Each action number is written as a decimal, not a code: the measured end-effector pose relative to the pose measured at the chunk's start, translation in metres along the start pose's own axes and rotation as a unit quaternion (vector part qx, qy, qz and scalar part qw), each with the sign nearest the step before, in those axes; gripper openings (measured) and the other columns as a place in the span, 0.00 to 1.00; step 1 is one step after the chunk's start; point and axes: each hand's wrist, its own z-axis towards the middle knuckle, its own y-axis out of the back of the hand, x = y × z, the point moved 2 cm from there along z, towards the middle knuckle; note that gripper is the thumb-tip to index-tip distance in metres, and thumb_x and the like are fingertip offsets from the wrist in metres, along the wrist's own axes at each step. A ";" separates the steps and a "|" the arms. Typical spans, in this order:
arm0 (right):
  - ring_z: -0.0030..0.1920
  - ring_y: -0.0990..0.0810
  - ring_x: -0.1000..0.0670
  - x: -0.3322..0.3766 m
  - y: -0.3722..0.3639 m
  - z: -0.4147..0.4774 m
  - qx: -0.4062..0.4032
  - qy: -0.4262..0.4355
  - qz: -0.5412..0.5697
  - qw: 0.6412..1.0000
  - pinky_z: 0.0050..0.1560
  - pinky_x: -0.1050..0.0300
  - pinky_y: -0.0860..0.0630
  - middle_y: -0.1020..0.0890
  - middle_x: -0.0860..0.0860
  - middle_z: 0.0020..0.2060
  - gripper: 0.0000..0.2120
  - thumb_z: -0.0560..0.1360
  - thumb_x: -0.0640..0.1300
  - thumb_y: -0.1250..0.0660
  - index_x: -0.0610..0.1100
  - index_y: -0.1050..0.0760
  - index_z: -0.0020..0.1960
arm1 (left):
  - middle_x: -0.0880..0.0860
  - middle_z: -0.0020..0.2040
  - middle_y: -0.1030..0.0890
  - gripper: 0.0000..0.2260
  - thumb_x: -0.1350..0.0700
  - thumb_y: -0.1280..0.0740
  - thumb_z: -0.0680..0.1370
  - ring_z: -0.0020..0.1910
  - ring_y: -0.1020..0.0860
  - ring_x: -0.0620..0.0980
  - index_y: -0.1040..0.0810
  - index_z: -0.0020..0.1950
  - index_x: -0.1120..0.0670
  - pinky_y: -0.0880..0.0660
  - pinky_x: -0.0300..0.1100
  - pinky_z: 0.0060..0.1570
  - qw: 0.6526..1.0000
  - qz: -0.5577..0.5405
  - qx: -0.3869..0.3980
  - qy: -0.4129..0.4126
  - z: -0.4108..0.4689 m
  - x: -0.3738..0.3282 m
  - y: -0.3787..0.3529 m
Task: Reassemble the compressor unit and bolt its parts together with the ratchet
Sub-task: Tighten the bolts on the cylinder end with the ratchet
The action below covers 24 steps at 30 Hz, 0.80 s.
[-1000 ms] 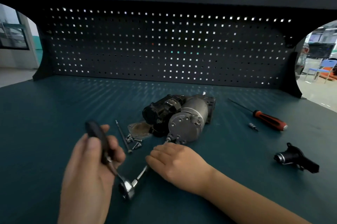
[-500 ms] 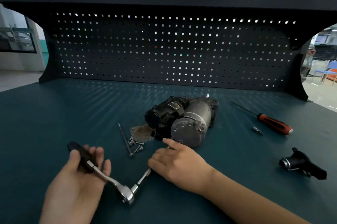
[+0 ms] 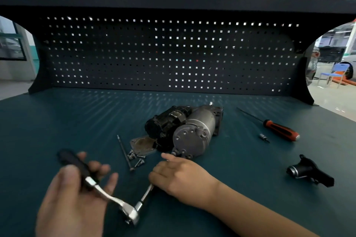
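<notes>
Ratchet (image 3: 115, 200) nearest, its black grip held by the left hand (image 3: 77, 194), fingers loosely spread beneath it, thumb on top. From its head the extension bar (image 3: 146, 194) runs forward-right into the right hand (image 3: 183, 177), whose curled fingers cover the bar's far end, forefinger stretched ahead. Just beyond that fingertip lies the compressor unit (image 3: 192, 132), end face towards the fingers, long axis running away rightward; the right hand is nearer.
</notes>
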 end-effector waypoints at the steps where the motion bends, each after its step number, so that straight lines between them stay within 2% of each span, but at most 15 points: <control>1: 0.43 0.20 0.62 0.000 -0.001 0.001 -0.012 -0.002 -0.002 1.000 0.63 0.64 0.33 0.18 0.61 0.38 0.17 0.74 0.42 0.47 0.54 0.20 0.46 | 0.43 0.26 0.23 0.11 0.47 0.27 0.54 0.25 0.23 0.37 0.20 0.31 0.50 0.24 0.35 0.26 1.000 -0.006 0.004 0.000 -0.004 -0.011 0.008; 2: 0.43 0.20 0.62 0.002 0.000 0.001 -0.012 -0.008 -0.009 1.000 0.63 0.64 0.33 0.18 0.61 0.38 0.17 0.74 0.42 0.47 0.54 0.20 0.45 | 0.42 0.25 0.23 0.17 0.46 0.28 0.45 0.24 0.23 0.37 0.22 0.32 0.49 0.26 0.34 0.24 0.999 -0.033 -0.005 0.009 -0.004 -0.011 0.011; 3: 0.43 0.20 0.62 0.001 0.000 0.000 -0.016 -0.009 -0.006 1.000 0.62 0.65 0.32 0.18 0.61 0.38 0.17 0.74 0.43 0.46 0.55 0.19 0.45 | 0.42 0.25 0.23 0.17 0.45 0.29 0.46 0.24 0.24 0.36 0.22 0.32 0.49 0.26 0.33 0.23 0.999 -0.049 -0.010 -0.002 -0.006 -0.013 0.012; 5: 0.44 0.20 0.62 0.000 0.002 -0.001 -0.010 -0.004 -0.003 1.000 0.61 0.65 0.31 0.18 0.61 0.39 0.14 0.74 0.44 0.42 0.55 0.19 0.45 | 0.44 0.24 0.24 0.07 0.49 0.33 0.68 0.23 0.25 0.37 0.20 0.34 0.50 0.27 0.31 0.24 0.999 0.032 0.016 -0.026 -0.002 -0.003 0.002; 6: 0.45 0.20 0.62 0.000 0.002 0.000 -0.013 0.001 -0.012 1.000 0.60 0.65 0.30 0.17 0.61 0.41 0.13 0.74 0.45 0.40 0.55 0.18 0.46 | 0.50 0.22 0.25 0.10 0.56 0.38 0.76 0.22 0.25 0.38 0.20 0.37 0.53 0.29 0.30 0.22 0.987 0.150 0.061 -0.024 -0.002 0.004 -0.007; 8: 0.47 0.19 0.62 0.001 0.006 -0.001 -0.026 -0.019 0.013 0.999 0.57 0.65 0.28 0.17 0.61 0.45 0.16 0.73 0.47 0.44 0.55 0.17 0.48 | 0.65 0.26 0.30 0.13 0.72 0.36 0.74 0.17 0.28 0.40 0.22 0.30 0.61 0.36 0.40 0.19 0.926 0.357 0.122 0.023 -0.008 0.011 -0.003; 9: 0.48 0.19 0.62 0.004 0.010 -0.001 -0.034 -0.032 0.026 0.999 0.55 0.66 0.27 0.17 0.61 0.46 0.19 0.72 0.47 0.47 0.54 0.17 0.47 | 0.66 0.27 0.30 0.12 0.73 0.34 0.71 0.18 0.27 0.41 0.20 0.33 0.60 0.35 0.42 0.21 0.888 0.422 0.175 0.042 -0.009 0.016 -0.007; 12: 0.46 0.17 0.57 0.002 0.010 -0.003 -0.043 -0.032 0.058 0.997 0.49 0.63 0.23 0.15 0.56 0.44 0.15 0.72 0.44 0.42 0.49 0.17 0.46 | 0.44 0.31 0.19 0.10 0.57 0.35 0.77 0.31 0.20 0.40 0.17 0.42 0.45 0.24 0.36 0.41 0.772 0.495 0.392 -0.075 -0.033 0.017 -0.022; 14: 0.43 0.17 0.50 -0.001 0.007 -0.004 -0.028 0.003 0.098 0.995 0.46 0.60 0.21 0.15 0.49 0.41 0.07 0.71 0.38 0.33 0.43 0.17 0.46 | 0.44 0.38 0.17 0.08 0.40 0.32 0.73 0.37 0.18 0.43 0.19 0.47 0.40 0.22 0.36 0.44 0.803 0.407 0.407 -0.153 -0.051 0.007 -0.020; 16: 0.43 0.17 0.54 -0.002 0.006 -0.003 -0.020 -0.002 0.052 0.998 0.49 0.61 0.22 0.16 0.54 0.40 0.11 0.73 0.40 0.38 0.47 0.17 0.46 | 0.48 0.34 0.18 0.08 0.43 0.30 0.70 0.33 0.19 0.45 0.17 0.43 0.45 0.20 0.39 0.39 0.946 0.225 0.203 -0.116 -0.042 -0.007 -0.015; 17: 0.43 0.17 0.56 -0.001 0.005 -0.002 -0.030 -0.009 0.033 0.999 0.51 0.63 0.23 0.16 0.56 0.39 0.14 0.73 0.41 0.42 0.48 0.17 0.46 | 0.48 0.31 0.19 0.08 0.47 0.34 0.71 0.31 0.20 0.43 0.17 0.40 0.48 0.20 0.41 0.39 0.983 0.126 0.101 -0.085 -0.030 -0.008 -0.005; 19: 0.41 0.17 0.56 -0.001 0.006 -0.002 -0.060 -0.018 0.045 0.997 0.51 0.62 0.23 0.16 0.55 0.37 0.13 0.72 0.40 0.40 0.48 0.16 0.44 | 0.45 0.32 0.22 0.13 0.51 0.42 0.78 0.31 0.23 0.40 0.23 0.38 0.51 0.23 0.45 0.45 0.999 0.011 -0.040 0.035 -0.010 -0.010 0.006; 21: 0.40 0.17 0.54 -0.002 0.004 -0.001 -0.071 -0.027 0.037 0.996 0.48 0.60 0.22 0.16 0.54 0.35 0.10 0.71 0.39 0.36 0.46 0.16 0.43 | 0.46 0.34 0.27 0.14 0.51 0.47 0.81 0.31 0.28 0.41 0.29 0.40 0.51 0.31 0.41 0.43 0.992 -0.036 -0.088 0.079 -0.002 -0.009 0.010; 22: 0.39 0.18 0.53 -0.002 0.001 0.000 -0.071 -0.030 0.017 0.997 0.46 0.60 0.22 0.17 0.53 0.35 0.11 0.72 0.39 0.38 0.46 0.17 0.42 | 0.46 0.34 0.28 0.13 0.50 0.47 0.82 0.29 0.30 0.41 0.29 0.41 0.50 0.33 0.38 0.39 0.995 -0.021 -0.071 0.073 -0.006 -0.008 0.003; 24: 0.38 0.18 0.51 -0.002 0.000 0.000 -0.067 -0.033 0.007 0.997 0.41 0.58 0.23 0.17 0.51 0.35 0.10 0.73 0.38 0.38 0.44 0.17 0.42 | 0.45 0.30 0.28 0.11 0.50 0.46 0.81 0.23 0.34 0.41 0.26 0.43 0.48 0.34 0.33 0.27 0.997 0.060 0.013 -0.050 -0.013 0.000 -0.007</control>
